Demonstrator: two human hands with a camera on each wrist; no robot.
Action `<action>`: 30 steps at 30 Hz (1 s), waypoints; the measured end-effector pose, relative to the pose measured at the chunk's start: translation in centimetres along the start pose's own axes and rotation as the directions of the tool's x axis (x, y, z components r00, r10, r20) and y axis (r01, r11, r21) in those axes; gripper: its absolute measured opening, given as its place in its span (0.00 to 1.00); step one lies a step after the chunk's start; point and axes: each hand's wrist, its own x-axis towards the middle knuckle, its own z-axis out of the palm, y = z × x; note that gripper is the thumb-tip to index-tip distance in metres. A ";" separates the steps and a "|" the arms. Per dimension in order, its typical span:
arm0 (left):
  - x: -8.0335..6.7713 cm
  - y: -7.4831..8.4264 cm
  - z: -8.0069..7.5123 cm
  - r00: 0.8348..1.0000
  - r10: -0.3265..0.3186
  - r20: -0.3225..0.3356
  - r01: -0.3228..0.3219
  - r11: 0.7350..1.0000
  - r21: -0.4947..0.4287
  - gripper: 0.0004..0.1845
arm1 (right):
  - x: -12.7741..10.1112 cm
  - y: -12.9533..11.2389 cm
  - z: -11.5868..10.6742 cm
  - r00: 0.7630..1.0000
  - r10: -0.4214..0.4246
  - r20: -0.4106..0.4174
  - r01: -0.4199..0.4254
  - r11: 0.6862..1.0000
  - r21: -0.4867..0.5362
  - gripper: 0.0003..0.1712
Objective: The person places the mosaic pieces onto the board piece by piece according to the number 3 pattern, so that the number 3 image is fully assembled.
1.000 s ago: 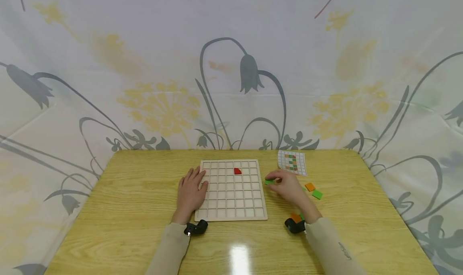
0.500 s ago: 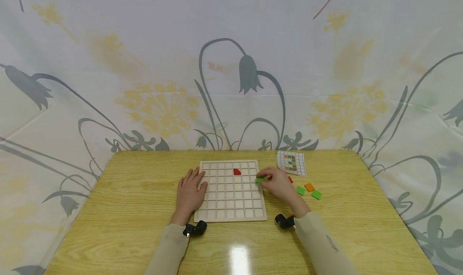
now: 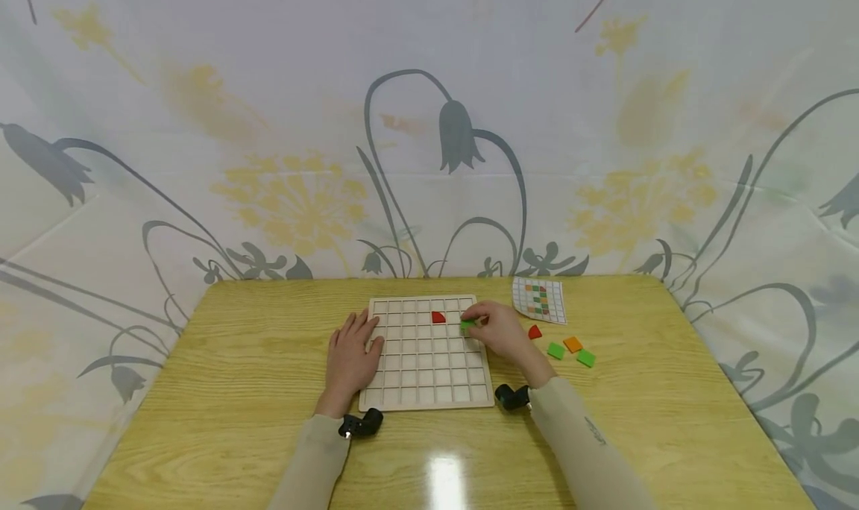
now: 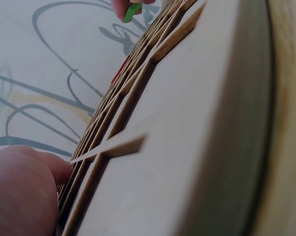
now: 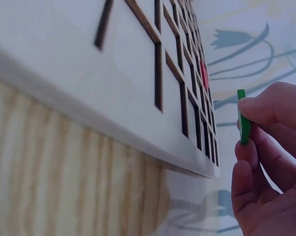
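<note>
A pale wooden grid board (image 3: 427, 402) lies on the table, with one red tile (image 3: 438, 317) in a cell of its second row. My left hand (image 3: 353, 356) rests flat on the board's left edge, fingers straight. My right hand (image 3: 495, 329) hovers over the board's right side and pinches a green square tile (image 3: 467, 324) between thumb and fingers. In the right wrist view the green tile (image 5: 243, 116) is held on edge just above the grid board (image 5: 138, 73). The left wrist view shows the board (image 4: 187, 123) close up and my left hand (image 4: 20, 191) at its edge.
To the right of the board lie loose tiles: a red one (image 3: 534, 332), two green ones (image 3: 555, 350) (image 3: 586, 358) and an orange one (image 3: 573, 343). A pattern card (image 3: 539, 300) lies at the back right. A floral cloth hangs behind the table (image 3: 235, 420).
My right hand has carried the green tile leftward, from the table beside the board to above the board's right columns. The left hand has stayed in place.
</note>
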 end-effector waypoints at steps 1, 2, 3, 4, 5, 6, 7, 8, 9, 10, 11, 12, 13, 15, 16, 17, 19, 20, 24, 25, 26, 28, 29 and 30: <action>0.0 0.0 0.0 1.000 0.000 0.000 0.000 1.000 0.007 0.25 | 0.1 -0.1 0.0 1.000 0.001 0.001 -0.001 1.000 0.002 0.10; 0.0 -0.1 0.0 1.000 -0.003 0.003 0.003 1.000 0.010 0.25 | 0.3 -0.1 0.1 1.000 -0.002 0.003 0.002 1.000 -0.001 0.10; 0.0 -0.1 0.0 1.000 -0.001 0.001 0.001 1.000 0.013 0.25 | 0.4 -0.2 0.1 1.000 -0.006 0.005 0.006 1.000 -0.002 0.10; 0.1 -0.1 0.1 1.000 -0.001 0.000 0.001 1.000 0.012 0.25 | 0.6 -0.2 0.2 1.000 -0.007 0.009 0.007 1.000 0.001 0.10; 0.1 -0.1 0.1 1.000 0.002 -0.002 -0.002 1.000 0.010 0.25 | 0.7 -0.3 0.2 1.000 -0.012 0.011 0.012 1.000 0.003 0.10; 0.1 -0.2 0.1 1.000 0.004 -0.005 -0.004 1.000 0.008 0.25 | 0.8 -0.4 0.3 1.000 -0.015 0.015 0.015 1.000 0.008 0.11; 0.1 -0.2 0.1 1.000 0.004 -0.006 -0.004 1.000 0.006 0.25 | 1.0 -0.3 0.4 1.000 -0.023 0.018 0.023 1.000 0.009 0.10; 0.1 -0.3 0.2 1.000 0.004 -0.008 -0.004 1.000 0.002 0.25 | 1.2 -0.3 0.5 0.999 -0.027 0.022 0.027 1.000 0.009 0.10; 0.1 -0.3 0.2 1.000 0.003 -0.008 -0.003 1.000 0.000 0.25 | 1.3 -0.2 0.7 0.999 -0.030 0.025 0.029 0.999 0.014 0.10; 0.1 -0.3 0.3 1.000 0.002 -0.007 -0.002 1.000 -0.001 0.25 | 1.5 -0.2 0.8 0.999 -0.030 0.029 0.029 0.999 0.018 0.10; 0.1 -0.4 0.3 1.000 0.002 -0.008 -0.002 1.000 -0.001 0.25 | 1.6 -0.2 0.9 0.999 -0.031 0.031 0.030 0.999 0.023 0.10; 0.1 -0.4 0.4 1.000 0.000 -0.006 0.000 1.000 0.001 0.25 | 1.8 -0.1 1.1 0.999 -0.034 0.033 0.034 0.999 0.028 0.10; 0.1 -0.5 0.4 1.000 -0.001 -0.005 0.001 1.000 0.003 0.25 | 2.0 -0.1 1.2 0.999 -0.037 0.035 0.036 0.999 0.032 0.10; 0.2 -0.5 0.4 1.000 -0.002 -0.007 0.002 1.000 0.001 0.25 | 2.3 -0.1 1.5 0.999 -0.038 0.038 0.036 0.998 0.049 0.10; 0.2 -0.5 0.4 1.000 -0.001 -0.008 0.001 1.000 0.002 0.25 | 2.4 -0.1 1.6 0.999 -0.036 0.038 0.034 0.998 0.058 0.11; 0.2 -0.5 0.4 1.000 0.000 -0.008 0.000 1.000 0.001 0.25 | 2.6 -0.2 1.7 0.999 -0.036 0.038 0.033 0.997 0.067 0.11; 0.2 -0.5 0.5 1.000 0.003 -0.010 -0.003 1.000 0.004 0.25 | 2.9 -0.4 1.9 0.999 -0.030 0.044 0.026 0.996 0.089 0.11; 0.1 -0.5 0.5 1.000 0.005 -0.011 -0.005 1.000 0.005 0.25 | 3.0 -0.5 2.0 0.999 -0.024 0.044 0.019 0.995 0.099 0.11; 0.1 -0.4 0.4 1.000 0.008 -0.012 -0.007 1.000 0.005 0.25 | 3.7 -1.1 2.5 0.999 -0.019 0.046 0.014 0.994 0.109 0.10; 0.1 -0.4 0.4 1.000 0.006 -0.012 -0.006 1.000 0.002 0.25 | 3.9 -1.2 2.6 0.999 -0.025 0.046 0.019 0.994 0.109 0.10; 0.1 -0.4 0.4 1.000 0.006 -0.013 -0.005 1.000 0.001 0.25 | 4.0 -1.3 2.8 0.998 -0.031 0.046 0.026 0.994 0.103 0.10; 0.1 -0.4 0.3 1.000 0.004 -0.013 -0.004 1.000 -0.003 0.25 | 4.4 -1.4 3.0 0.997 -0.054 0.051 0.050 0.995 0.092 0.10; 0.1 -0.3 0.3 1.000 0.004 -0.011 -0.004 1.000 -0.003 0.25 | 4.5 -1.5 3.2 0.997 -0.061 0.054 0.056 0.994 0.090 0.10; 0.0 -0.3 0.3 1.000 0.002 -0.008 -0.002 1.000 -0.004 0.25 | 4.5 -1.5 3.3 0.996 -0.068 0.058 0.062 0.994 0.090 0.10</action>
